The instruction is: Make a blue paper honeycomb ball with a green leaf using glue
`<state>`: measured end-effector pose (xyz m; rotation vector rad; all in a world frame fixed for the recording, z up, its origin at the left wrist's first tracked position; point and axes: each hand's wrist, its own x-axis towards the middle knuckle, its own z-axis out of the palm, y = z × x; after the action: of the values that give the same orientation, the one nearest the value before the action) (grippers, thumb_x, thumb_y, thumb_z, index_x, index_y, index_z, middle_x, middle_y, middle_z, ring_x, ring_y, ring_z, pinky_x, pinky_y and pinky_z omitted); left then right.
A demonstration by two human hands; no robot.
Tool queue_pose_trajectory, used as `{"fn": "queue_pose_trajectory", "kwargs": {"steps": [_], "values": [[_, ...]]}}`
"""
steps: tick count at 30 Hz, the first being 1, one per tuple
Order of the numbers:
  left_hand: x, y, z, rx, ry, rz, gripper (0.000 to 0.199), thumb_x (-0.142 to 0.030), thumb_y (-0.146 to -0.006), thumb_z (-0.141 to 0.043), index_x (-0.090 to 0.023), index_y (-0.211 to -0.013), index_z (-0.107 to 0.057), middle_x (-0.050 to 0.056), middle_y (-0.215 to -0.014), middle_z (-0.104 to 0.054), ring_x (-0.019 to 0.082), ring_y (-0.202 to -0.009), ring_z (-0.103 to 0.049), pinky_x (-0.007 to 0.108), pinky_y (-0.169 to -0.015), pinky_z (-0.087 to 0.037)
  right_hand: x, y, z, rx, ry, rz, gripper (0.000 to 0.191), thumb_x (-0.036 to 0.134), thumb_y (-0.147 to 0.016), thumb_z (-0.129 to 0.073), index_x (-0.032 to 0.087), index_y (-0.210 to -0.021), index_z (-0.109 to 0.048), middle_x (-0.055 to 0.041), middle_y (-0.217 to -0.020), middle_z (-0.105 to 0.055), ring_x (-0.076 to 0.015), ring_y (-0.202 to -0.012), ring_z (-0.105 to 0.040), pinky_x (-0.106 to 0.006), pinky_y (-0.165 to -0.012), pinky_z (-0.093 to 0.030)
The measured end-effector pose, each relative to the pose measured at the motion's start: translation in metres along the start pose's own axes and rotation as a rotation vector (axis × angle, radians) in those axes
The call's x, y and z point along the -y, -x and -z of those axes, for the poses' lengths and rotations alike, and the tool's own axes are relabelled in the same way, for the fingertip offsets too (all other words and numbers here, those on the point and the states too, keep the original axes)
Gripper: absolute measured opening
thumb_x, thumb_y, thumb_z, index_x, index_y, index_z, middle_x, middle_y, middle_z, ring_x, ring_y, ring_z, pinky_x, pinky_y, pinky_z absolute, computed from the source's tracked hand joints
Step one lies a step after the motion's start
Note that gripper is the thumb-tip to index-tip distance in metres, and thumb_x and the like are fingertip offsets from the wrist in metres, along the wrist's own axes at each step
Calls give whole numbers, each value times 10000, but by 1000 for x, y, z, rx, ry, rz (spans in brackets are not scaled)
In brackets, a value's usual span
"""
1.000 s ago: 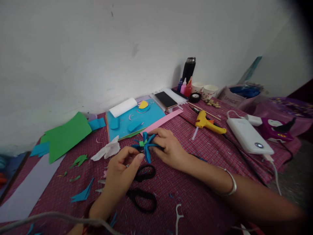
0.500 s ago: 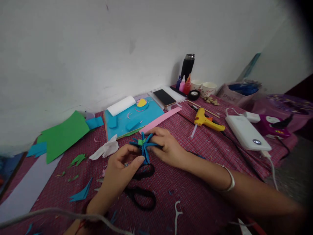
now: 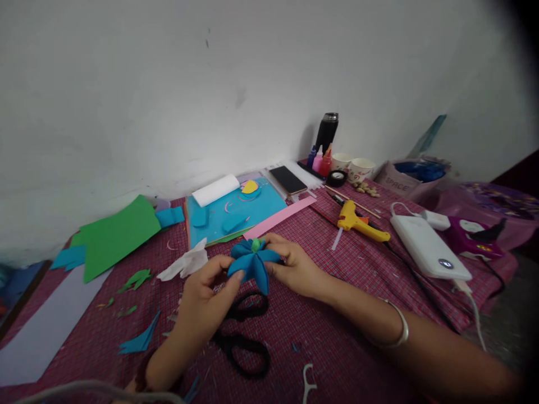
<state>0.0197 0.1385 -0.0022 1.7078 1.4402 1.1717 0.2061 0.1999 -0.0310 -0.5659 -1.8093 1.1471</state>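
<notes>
Noting the blue flower (image 3: 254, 264) over the table (image 3: 337, 336), squarely between both grips, left hand (image 3: 206, 294) pinching its left petal, right hand (image 3: 301, 270) its right; I judge neither nearer.

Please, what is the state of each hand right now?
Left hand: closed, holding the blue flower at its left side.
Right hand: closed, holding the same flower at its right side.

Present: two hands (image 3: 207, 293), one blue flower (image 3: 250, 264), one pair of scissors (image 3: 246, 340), one yellow glue gun (image 3: 348, 215). Towards the far edge of the tabletop (image 3: 320, 331): three small bottles (image 3: 318, 161), two paper cups (image 3: 361, 168), one black flask (image 3: 327, 134), one tape roll (image 3: 336, 178), one phone (image 3: 288, 179). Towards its right edge: one power bank (image 3: 427, 243).
</notes>
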Motion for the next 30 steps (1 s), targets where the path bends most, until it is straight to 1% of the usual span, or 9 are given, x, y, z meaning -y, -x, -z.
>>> {"fn": "queue_pose_trajectory", "kwargs": {"steps": [3, 6, 12, 15, 20, 22, 24, 27, 30], "values": [[-6, 3, 0, 51, -27, -104, 36, -227, -774, -659, -191, -779, -661, -9, -716, -665, 138, -657, -611, 248, -631, -496, -2, 0, -3, -10, -244, -127, 175, 279, -805, -702, 164, -690, -636, 8, -814, -571, -115, -763, -549, -245, -714, -457], [-10, 4, 0, 60, -68, -207, 79, -206, -745, -708, -203, -814, -669, -13, -736, -681, 134, -658, -623, 243, -628, -517, -3, 1, -6, 21, -486, -324, 229, 376, -735, -771, 170, -719, -674, 28, -721, -621, -104, -673, -559, -239, -688, -475], [-8, 4, 3, 16, -266, -439, 142, -214, -772, -726, -204, -862, -616, -16, -768, -661, 125, -662, -601, 225, -597, -501, -4, 4, -12, 48, -758, -546, 299, 386, -601, -865, 154, -691, -700, 32, -613, -657, -83, -578, -572, -219, -668, -491], [-5, 7, 4, -39, -371, -605, 82, -138, -841, -646, -189, -879, -594, 9, -788, -645, 130, -708, -601, 235, -647, -500, -5, 6, -15, 51, -795, -577, 336, 406, -573, -877, 155, -720, -709, 5, -669, -694, -111, -626, -621, -268, -732, -515], [0, 10, 4, -82, -545, -907, 139, -29, -864, -550, -157, -885, -598, 26, -708, -627, 152, -656, -572, 275, -632, -484, -6, 6, -18, -4, -676, -474, 296, 372, -570, -882, 174, -710, -712, -6, -724, -714, -174, -792, -673, -340, -829, -523], [1, 9, 3, -51, -539, -896, 110, -69, -880, -558, -172, -864, -593, 17, -705, -628, 154, -660, -578, 278, -642, -487, -7, 6, -18, -10, -654, -466, 305, 380, -566, -881, 179, -725, -717, -3, -725, -718, -183, -815, -676, -349, -837, -527], [1, 8, 2, -8, -469, -796, 25, -179, -881, -617, -189, -887, -594, 11, -757, -646, 153, -700, -602, 271, -662, -497, -8, 5, -18, -16, -654, -480, 314, 393, -565, -877, 181, -737, -722, -1, -713, -721, -186, -814, -679, -356, -838, -533], [-1, 6, 3, 46, -364, -613, 217, -337, -792, -736, -213, -909, -602, -16, -778, -644, 139, -693, -603, 248, -635, -488, -9, 4, -16, -25, -654, -493, 307, 389, -572, -873, 178, -739, -726, -1, -717, -730, -182, -810, -684, -361, -853, -532], [-4, 4, 5, 73, -311, -489, 238, -361, -732, -780, -223, -833, -615, -49, -701, -613, 117, -607, -560, 229, -577, -452, -8, 4, -15, -15, -646, -484, 314, 385, -580, -868, 176, -768, -730, -5, -753, -740, -184, -832, -687, -371, -876, -526]]}}
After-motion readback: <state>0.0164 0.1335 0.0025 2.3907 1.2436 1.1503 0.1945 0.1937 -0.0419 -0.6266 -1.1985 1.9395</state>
